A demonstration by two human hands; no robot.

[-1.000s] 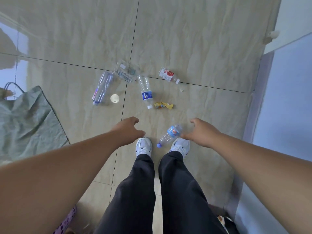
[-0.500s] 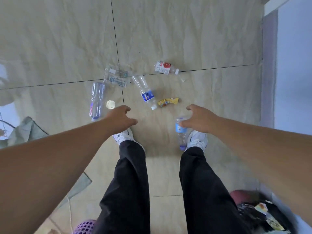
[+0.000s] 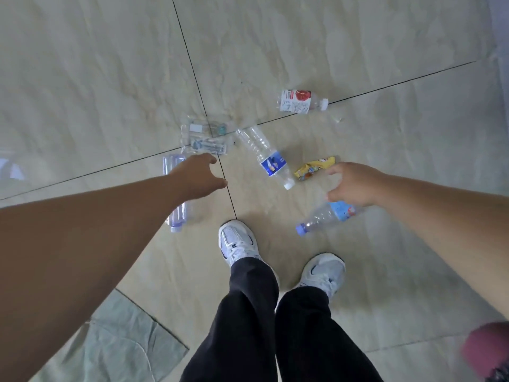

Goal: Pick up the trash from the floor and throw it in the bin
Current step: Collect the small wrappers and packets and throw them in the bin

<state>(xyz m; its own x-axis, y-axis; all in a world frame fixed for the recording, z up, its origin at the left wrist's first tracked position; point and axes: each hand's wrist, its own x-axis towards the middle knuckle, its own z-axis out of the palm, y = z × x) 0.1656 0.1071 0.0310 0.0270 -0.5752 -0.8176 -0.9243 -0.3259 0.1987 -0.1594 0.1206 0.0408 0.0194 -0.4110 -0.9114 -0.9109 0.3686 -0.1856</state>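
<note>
Trash lies scattered on the tiled floor. My right hand [image 3: 354,184] hovers open just above a small clear bottle with a blue cap [image 3: 327,215], beside a yellow wrapper [image 3: 314,168]. My left hand [image 3: 199,176] is open over a long clear bottle [image 3: 177,213] that my arm partly hides. Between the hands lies a clear bottle with a blue label [image 3: 265,155]. Farther off are a red-labelled bottle [image 3: 298,102] and crumpled clear plastic packaging [image 3: 205,137]. No bin is in view.
My two feet in white shoes [image 3: 238,242] stand just behind the trash. A grey-green cloth [image 3: 115,346] lies on the floor at lower left. A dark red object [image 3: 486,348] sits at the lower right edge. A wall runs along the right side.
The view has swung and I have stepped; both hands reach farther forward and lower toward the trash. The blue-capped bottle now lies ahead of my right foot instead of beside it.
</note>
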